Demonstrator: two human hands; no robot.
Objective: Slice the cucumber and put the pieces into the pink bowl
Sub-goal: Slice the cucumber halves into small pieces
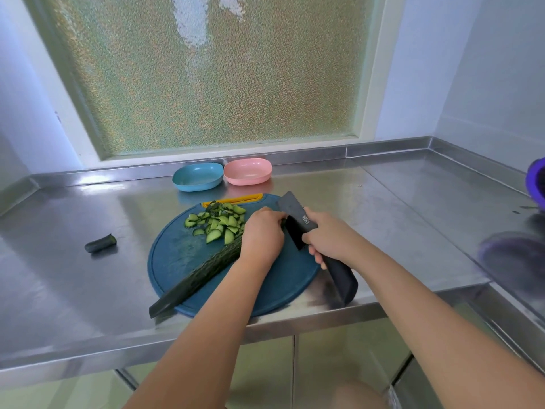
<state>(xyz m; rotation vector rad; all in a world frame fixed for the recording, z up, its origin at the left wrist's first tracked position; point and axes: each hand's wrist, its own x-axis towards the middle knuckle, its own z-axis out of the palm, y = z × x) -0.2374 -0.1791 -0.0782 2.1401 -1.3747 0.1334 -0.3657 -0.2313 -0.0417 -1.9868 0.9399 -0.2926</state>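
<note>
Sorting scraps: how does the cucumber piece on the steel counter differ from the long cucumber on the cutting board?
The cucumber piece is short; the long cucumber is far longer. The piece lies on the steel counter left of the cutting board; the long cucumber lies across the board, overhanging its near edge. The piece is untouched; the left hand holds the long cucumber beside the knife in the right hand. Both have dark green skin.
</note>
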